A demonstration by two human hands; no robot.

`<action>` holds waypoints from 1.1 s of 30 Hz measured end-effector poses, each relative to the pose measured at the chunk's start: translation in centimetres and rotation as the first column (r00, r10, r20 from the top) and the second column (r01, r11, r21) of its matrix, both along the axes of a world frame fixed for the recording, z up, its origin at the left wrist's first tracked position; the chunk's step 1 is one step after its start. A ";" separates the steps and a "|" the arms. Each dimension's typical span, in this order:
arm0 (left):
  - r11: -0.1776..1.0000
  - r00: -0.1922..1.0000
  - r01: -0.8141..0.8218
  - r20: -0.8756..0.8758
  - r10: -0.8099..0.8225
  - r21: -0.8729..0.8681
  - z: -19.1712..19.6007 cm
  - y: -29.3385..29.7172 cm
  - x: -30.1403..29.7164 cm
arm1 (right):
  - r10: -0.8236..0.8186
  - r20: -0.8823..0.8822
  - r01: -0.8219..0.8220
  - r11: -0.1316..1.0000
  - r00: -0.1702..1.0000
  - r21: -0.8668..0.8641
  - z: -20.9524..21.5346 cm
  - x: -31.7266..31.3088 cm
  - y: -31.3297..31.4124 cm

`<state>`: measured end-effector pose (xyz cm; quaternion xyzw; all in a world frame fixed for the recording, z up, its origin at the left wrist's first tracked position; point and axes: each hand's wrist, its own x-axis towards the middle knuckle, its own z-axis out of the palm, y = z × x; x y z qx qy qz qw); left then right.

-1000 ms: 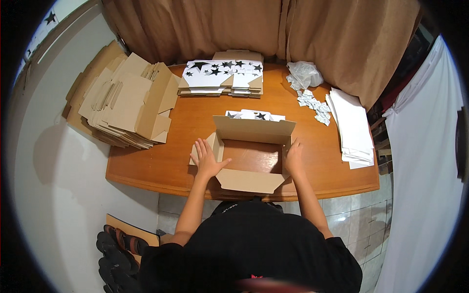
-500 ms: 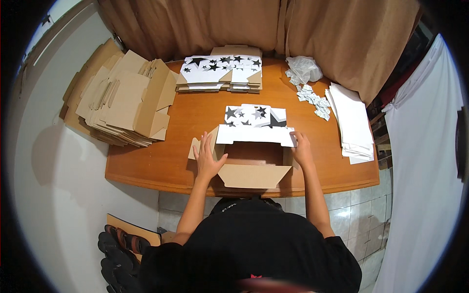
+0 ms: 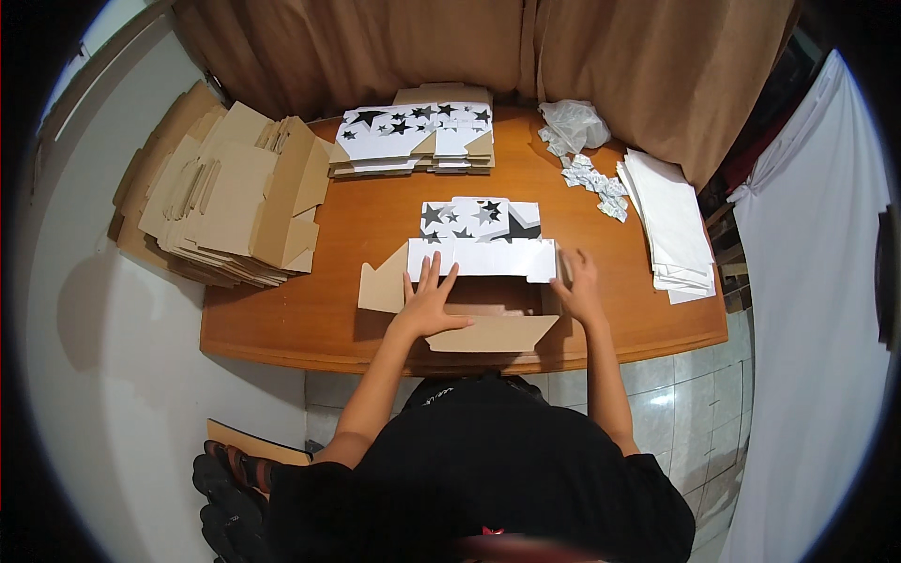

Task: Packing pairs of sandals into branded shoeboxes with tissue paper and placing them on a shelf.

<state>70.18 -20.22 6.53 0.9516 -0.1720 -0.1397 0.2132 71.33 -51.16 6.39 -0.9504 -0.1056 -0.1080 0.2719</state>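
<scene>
In front of me a cardboard box [image 3: 483, 260] stands partly folded, with brown flaps turned out on the left and near sides. A white flap lies across its far side, and behind it shows a white panel printed with black and grey stars. My left hand [image 3: 429, 308] has its fingers spread, their tips on the left part of the white flap and the thumb over the box opening. Beside the box's right end is my right hand [image 3: 579, 289], its fingers apart and slightly bent. Part of the right wall is hidden behind it.
Folded brown cardboard [image 3: 225, 197] is piled at the left. Flat star-printed boxes [image 3: 394, 141] are stacked at the back. A clear plastic bag [image 3: 574, 124], small white packets [image 3: 597, 184] and a pile of white sheets [image 3: 666, 220] lie on the right of the wooden table [image 3: 310, 319].
My left hand has moved right, from the left side flap onto the white flap. The left flap has swung further outward. My right hand has come off the white flap's right end.
</scene>
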 end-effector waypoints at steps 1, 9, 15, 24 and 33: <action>1.000 1.000 -0.001 -0.001 0.001 0.000 0.0 0.0 0.0 | -0.177 0.091 0.181 0.983 0.980 -0.039 0.0 -0.4 -0.3; 0.995 1.000 0.020 -0.005 -0.020 0.097 -0.7 -0.2 -0.1 | -0.143 -0.717 0.598 0.674 0.682 0.434 0.6 -1.9 -7.4; 0.996 1.000 0.019 0.004 -0.019 0.092 -0.8 -0.4 0.1 | 0.141 -0.308 0.035 0.864 0.941 0.503 3.5 -1.9 -0.3; 0.999 0.995 -0.032 0.094 0.030 0.023 -0.6 -0.3 -0.6 | -0.189 -0.037 0.192 0.975 0.981 0.109 0.5 0.8 6.1; 0.779 0.671 -0.627 0.519 0.529 0.018 5.7 3.1 -2.4 | -0.297 -0.133 0.290 0.954 0.945 -0.074 0.0 1.6 6.0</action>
